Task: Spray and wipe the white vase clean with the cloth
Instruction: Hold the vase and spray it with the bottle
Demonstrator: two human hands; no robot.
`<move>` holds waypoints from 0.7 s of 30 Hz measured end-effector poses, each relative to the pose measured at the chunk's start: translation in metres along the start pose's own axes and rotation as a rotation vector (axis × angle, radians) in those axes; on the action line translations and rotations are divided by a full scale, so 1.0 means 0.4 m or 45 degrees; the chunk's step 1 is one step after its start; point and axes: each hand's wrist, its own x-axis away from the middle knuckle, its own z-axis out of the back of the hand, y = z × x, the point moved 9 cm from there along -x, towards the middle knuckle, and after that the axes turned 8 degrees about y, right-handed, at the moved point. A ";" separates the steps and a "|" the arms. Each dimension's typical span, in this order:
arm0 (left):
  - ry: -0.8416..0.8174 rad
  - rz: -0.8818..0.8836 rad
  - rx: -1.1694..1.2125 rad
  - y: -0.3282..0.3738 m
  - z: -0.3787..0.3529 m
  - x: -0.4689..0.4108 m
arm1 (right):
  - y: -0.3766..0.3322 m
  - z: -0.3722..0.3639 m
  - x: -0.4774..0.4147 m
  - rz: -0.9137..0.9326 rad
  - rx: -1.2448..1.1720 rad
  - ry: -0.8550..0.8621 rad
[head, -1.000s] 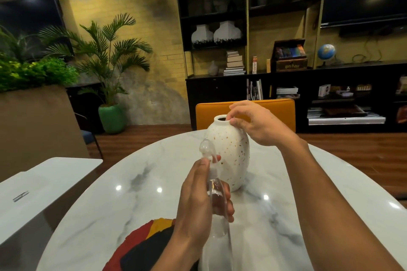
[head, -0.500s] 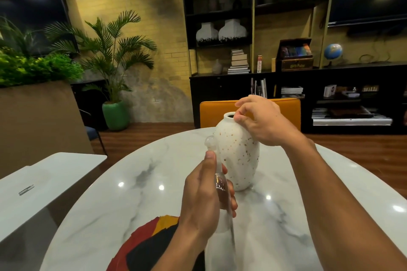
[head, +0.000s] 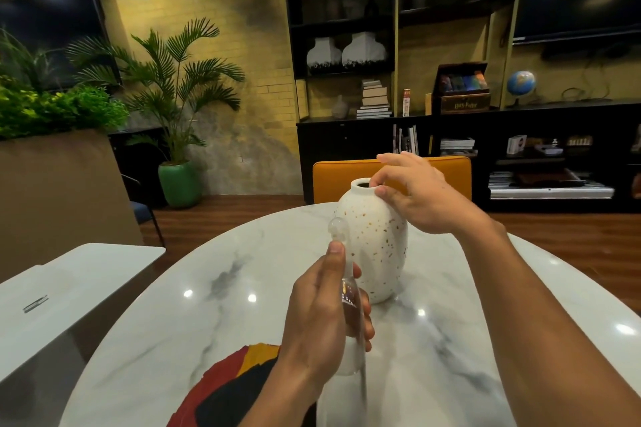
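A white speckled vase [head: 376,246] stands upright on the white marble table [head: 208,305], near its middle. My right hand [head: 416,194] pinches the vase's rim from the right, thumb and fingers on the neck. My left hand [head: 322,315] is wrapped around a clear spray bottle [head: 341,243], its nozzle head level with the vase's left side and close to it. A red, yellow and black cloth [head: 229,388] lies on the table's near edge, partly hidden under my left forearm.
An orange chair back [head: 336,180] stands just behind the table. A second white table [head: 62,291] sits to the left. Black shelving with books, vases and a globe lines the far wall; a potted palm [head: 177,114] stands at the left.
The vase has turned under my right hand, whose fingers have shifted along the rim. My left hand keeps the spray bottle by the vase's left side.
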 end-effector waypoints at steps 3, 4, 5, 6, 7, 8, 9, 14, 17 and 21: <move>0.005 -0.005 0.004 0.001 0.002 0.000 | -0.005 0.002 -0.002 -0.008 -0.014 0.041; 0.008 -0.008 0.008 0.001 0.000 0.002 | -0.004 0.004 -0.001 -0.022 -0.014 0.049; 0.012 -0.017 0.009 0.004 0.000 0.002 | -0.005 0.004 -0.002 -0.037 -0.014 0.059; 0.013 -0.027 0.009 0.006 0.001 0.003 | -0.006 0.004 -0.003 -0.053 -0.013 0.071; 0.012 -0.036 0.011 0.009 -0.001 0.003 | -0.006 0.006 -0.005 -0.070 -0.008 0.085; 0.013 -0.041 0.012 0.011 -0.002 0.002 | -0.006 0.007 -0.008 -0.084 -0.001 0.100; 0.018 -0.042 0.015 0.010 -0.001 0.002 | -0.008 0.007 -0.010 -0.095 0.010 0.115; 0.050 -0.064 0.029 0.010 0.005 0.001 | -0.025 0.002 -0.014 -0.109 0.033 0.205; 0.053 -0.063 0.034 0.009 0.007 0.002 | -0.037 0.008 -0.010 -0.062 0.044 0.156; 0.033 -0.042 0.002 0.006 0.004 0.000 | -0.019 0.019 -0.009 -0.021 0.100 0.058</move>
